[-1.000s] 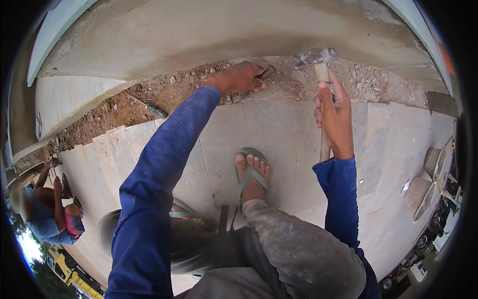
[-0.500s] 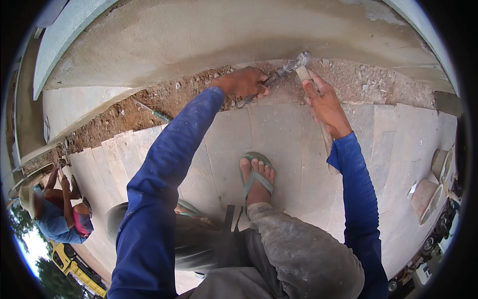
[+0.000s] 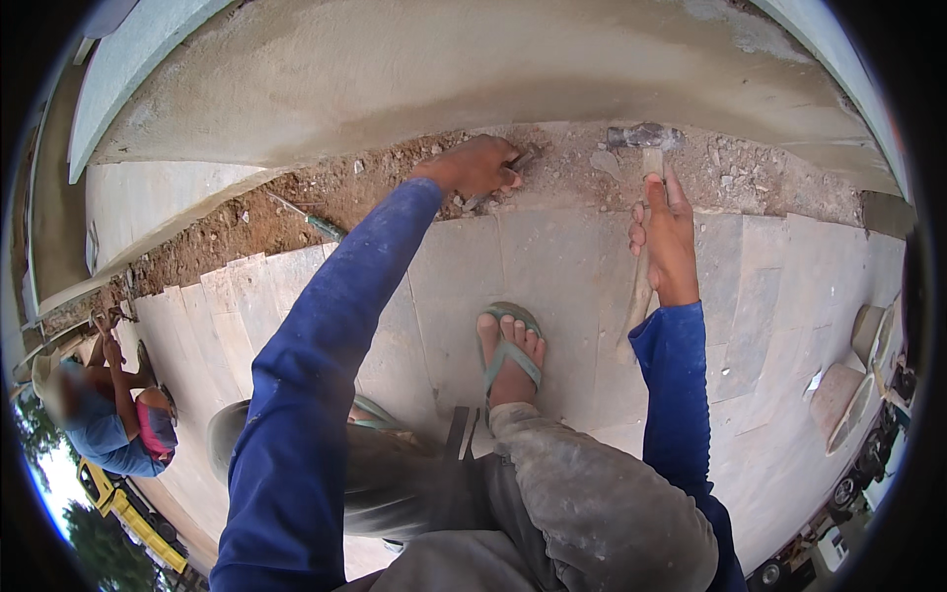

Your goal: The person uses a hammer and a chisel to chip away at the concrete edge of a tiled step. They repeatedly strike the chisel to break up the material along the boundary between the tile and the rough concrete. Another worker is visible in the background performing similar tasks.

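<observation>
My left hand (image 3: 472, 166) is closed round a chisel (image 3: 517, 159), tip in the rubble at the far edge of the paving slabs (image 3: 552, 257), just under the concrete kerb (image 3: 444, 79). R hand (image 3: 667, 237) grips the hammer (image 3: 645, 138) handle, head raised right of the chisel, w/ a gap between.

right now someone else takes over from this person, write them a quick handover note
Left hand: holds a chisel, tip down in the rubble strip at the wall foot.
Right hand: grips a hammer by its wooden handle, head raised right of the chisel, apart from it.
Done: strip along the paving slabs is broken up, loose debris lying in it.
Left: rubble not cleared; how much chipping remains cannot be told.
</observation>
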Motion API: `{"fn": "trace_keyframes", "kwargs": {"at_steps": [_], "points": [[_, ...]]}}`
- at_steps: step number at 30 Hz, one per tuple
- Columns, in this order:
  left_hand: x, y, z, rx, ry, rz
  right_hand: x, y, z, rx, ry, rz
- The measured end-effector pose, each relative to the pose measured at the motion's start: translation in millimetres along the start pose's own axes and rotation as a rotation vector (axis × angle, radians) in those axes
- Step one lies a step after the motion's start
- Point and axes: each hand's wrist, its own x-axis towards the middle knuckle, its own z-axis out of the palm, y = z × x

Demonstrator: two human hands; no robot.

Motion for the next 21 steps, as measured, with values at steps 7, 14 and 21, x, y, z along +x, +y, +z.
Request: {"fn": "trace_keyframes", "kwargs": {"at_steps": [7, 14, 21], "points": [[-35.0, 8.2, -1.1, -0.219, 0.232, 0.042, -15.8, 13.9, -0.5, -0.022, -0.031, 0.021], [-34.8, 12.8, 5.3, -0.184, 0.287, 0.100, -20.5, 3.3, 6.5, -0.104, -0.036, -0.035], [-31.9, 16.5, 4.8, -0.100, 0.233, 0.129, -27.5, -13.3, 27.2, -0.128, -0.009, -0.250]]}}
